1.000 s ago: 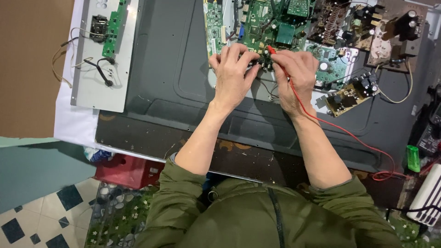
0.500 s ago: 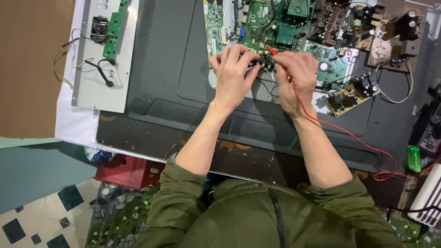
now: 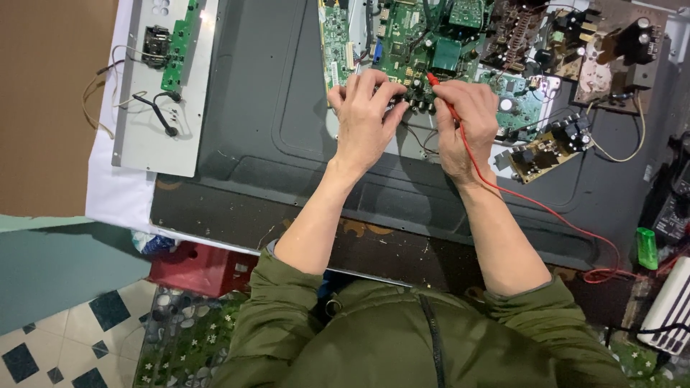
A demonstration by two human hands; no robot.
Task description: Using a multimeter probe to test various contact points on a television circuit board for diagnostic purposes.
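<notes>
A large green circuit board (image 3: 420,43) lies on the dark back panel (image 3: 273,122) of a flat screen. My right hand (image 3: 466,122) grips a red test probe (image 3: 435,83), its tip down on the board; a red lead (image 3: 546,210) runs from it to the right. My left hand (image 3: 365,118) rests with bent fingers on the board just left of the probe tip. Whether the left fingers pinch a second probe is hidden.
A grey metal plate (image 3: 162,86) with a small green board and loose wires lies at the left. Brown boards (image 3: 596,43) with capacitors sit at the upper right. A small green bottle (image 3: 647,248) and a meter stand at the right edge. A red crate (image 3: 201,267) sits below the bench.
</notes>
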